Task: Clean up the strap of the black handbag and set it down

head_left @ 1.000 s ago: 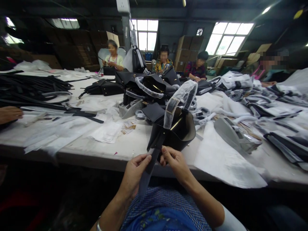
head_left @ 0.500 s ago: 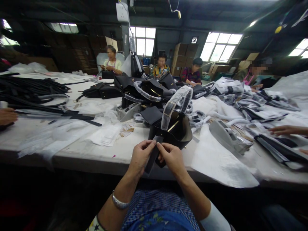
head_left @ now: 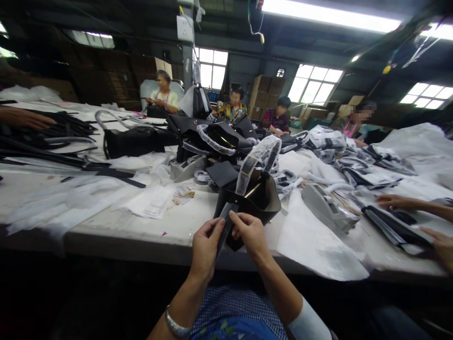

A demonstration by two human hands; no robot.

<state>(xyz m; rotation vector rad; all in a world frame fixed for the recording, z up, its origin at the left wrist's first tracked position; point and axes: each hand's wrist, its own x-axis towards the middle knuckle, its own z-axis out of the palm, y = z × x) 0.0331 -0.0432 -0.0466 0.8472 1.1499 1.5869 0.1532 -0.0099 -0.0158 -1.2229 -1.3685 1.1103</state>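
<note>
Two pinching grips close, thumb to finger, on one dark strip [head_left: 229, 210], the left hand [head_left: 205, 245] and right hand [head_left: 250, 232] both at the near side of the black bag [head_left: 255, 204], by the worktop [head_left: 177, 231] edge. The strip looks light, limp and perhaps slippery, best held by its edges. Its handle [head_left: 244, 174] wrapped, the bag stands before piled bags [head_left: 198, 123] that crowd it; a grey dispenser [head_left: 327, 213] sits to its right.
</note>
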